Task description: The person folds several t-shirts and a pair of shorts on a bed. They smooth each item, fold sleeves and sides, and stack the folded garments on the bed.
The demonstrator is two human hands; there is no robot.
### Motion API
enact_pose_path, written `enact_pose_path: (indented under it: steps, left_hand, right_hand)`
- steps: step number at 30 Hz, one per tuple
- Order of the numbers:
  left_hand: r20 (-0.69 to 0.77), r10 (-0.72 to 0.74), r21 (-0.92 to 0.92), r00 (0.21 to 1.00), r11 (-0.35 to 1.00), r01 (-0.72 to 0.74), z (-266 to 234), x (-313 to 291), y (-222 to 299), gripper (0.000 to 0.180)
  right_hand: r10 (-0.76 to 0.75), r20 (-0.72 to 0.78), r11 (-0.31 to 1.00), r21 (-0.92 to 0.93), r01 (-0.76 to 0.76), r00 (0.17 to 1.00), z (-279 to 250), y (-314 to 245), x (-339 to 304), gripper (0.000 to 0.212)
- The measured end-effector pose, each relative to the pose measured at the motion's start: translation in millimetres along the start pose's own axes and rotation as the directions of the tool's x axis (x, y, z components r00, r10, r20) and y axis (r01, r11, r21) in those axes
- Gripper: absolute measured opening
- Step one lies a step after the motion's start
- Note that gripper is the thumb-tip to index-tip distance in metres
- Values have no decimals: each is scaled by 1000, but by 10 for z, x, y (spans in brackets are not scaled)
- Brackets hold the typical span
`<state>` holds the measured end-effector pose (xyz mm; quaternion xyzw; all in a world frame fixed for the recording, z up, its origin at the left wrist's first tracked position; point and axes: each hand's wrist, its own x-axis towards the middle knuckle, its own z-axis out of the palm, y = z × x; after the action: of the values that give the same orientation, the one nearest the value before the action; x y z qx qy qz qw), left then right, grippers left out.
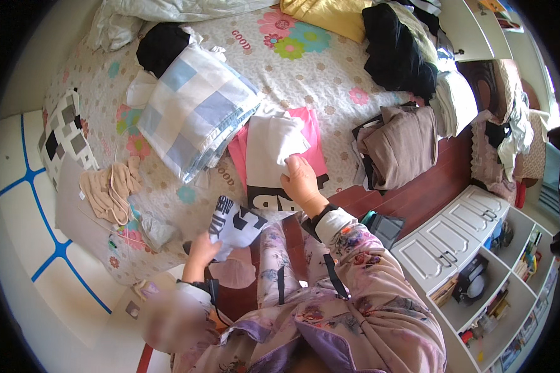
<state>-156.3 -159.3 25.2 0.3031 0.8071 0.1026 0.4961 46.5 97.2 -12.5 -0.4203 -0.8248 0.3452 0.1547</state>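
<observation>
A white shirt [266, 146] with bold black print lies at the near edge of the bed, on top of folded pink cloth [314, 140]. My right hand [302, 181] is closed in a pinch on the shirt's right side. Lower and to the left, my left hand [201, 252] grips a printed white part of the shirt, which hangs over the bed edge above my knees. Whether that part joins the flat part is hard to see at the fold. Just beyond the shirt, to the left, sits a folded blue-and-white checked cloth [199, 99].
To the right are folded brown clothes [404, 146], a black garment [395, 56] and a white stack [457, 102]. Beige cloth [112, 189] and a checked pillow [67, 140] lie left on the flowered bed sheet [330, 74]. A white cabinet [451, 236] stands at the lower right.
</observation>
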Motion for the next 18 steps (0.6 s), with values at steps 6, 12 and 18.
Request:
enact_pose_path:
  steps: [6,12,18]
  left_hand:
    - [31,-168,-342,985,925,168,146,-401,-18,25]
    - [-15,-181,-757,983,644,107,145,-717,140,34]
    - [-40,-125,-903,991,430,18,-49,-729,769,33]
  right_hand:
    - [704,-29,650,429,-627,710,87,479,-15,65]
    - [633,402,487,458,-744,662,30,635,-9,63]
    - [502,273,509,674,-535,821,-651,193,-48,49]
